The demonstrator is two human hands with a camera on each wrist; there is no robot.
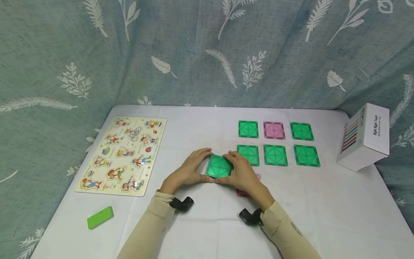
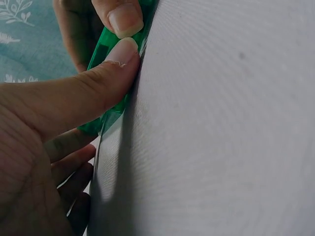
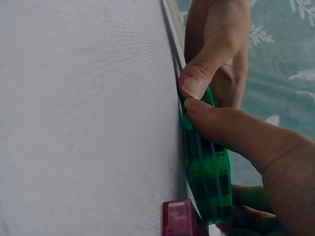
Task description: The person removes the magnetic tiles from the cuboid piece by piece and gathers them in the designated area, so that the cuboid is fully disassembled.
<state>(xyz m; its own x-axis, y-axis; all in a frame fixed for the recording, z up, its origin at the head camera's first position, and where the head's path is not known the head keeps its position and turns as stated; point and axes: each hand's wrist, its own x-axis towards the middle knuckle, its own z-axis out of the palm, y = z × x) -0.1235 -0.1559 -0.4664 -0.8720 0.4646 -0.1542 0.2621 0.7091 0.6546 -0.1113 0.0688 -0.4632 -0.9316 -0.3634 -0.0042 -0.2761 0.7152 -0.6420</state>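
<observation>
A small stack of square, translucent green magnetic tiles (image 1: pixel 219 166) is held between both hands at the middle of the table. My left hand (image 1: pixel 188 169) grips its left side, thumb along the near edge and fingers toward the far corner. From the other side, my right hand (image 1: pixel 242 172) grips the right edge. The two thumbs nearly meet at the near edge in both wrist views. Several layers show in the stack (image 3: pixel 209 172) in the right wrist view, close over the white cloth. A pink tile (image 1: pixel 243 193) lies partly hidden beneath the right hand and wrist.
Right of the hands, green tiles (image 1: pixel 275 155) and one pink tile (image 1: pixel 274 130) lie in two rows. A white box (image 1: pixel 365 136) stands at the right edge. On the left are a picture puzzle board (image 1: pixel 121 154) and a light green block (image 1: pixel 100 217).
</observation>
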